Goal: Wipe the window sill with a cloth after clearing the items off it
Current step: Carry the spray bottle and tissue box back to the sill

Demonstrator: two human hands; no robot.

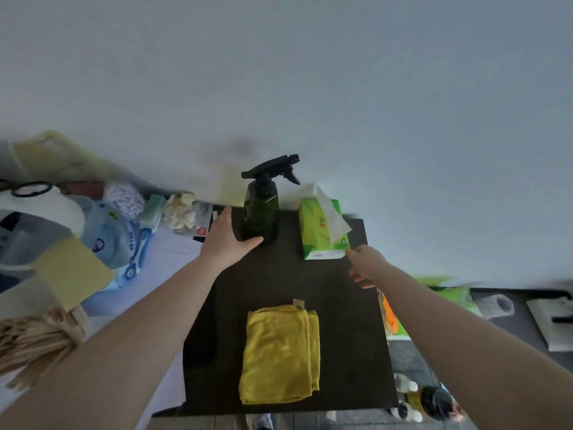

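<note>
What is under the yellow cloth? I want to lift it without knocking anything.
The folded cloth lies flat on the dark surface, which shows all around it. Nothing sticks out from beneath; whatever lies under its middle is covered.

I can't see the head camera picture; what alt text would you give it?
Two bare arms reach over a dark surface: the left hand touches a green spray bottle, and the right hand nears a green tissue box. A folded yellow cloth lies nearer the viewer.
</note>
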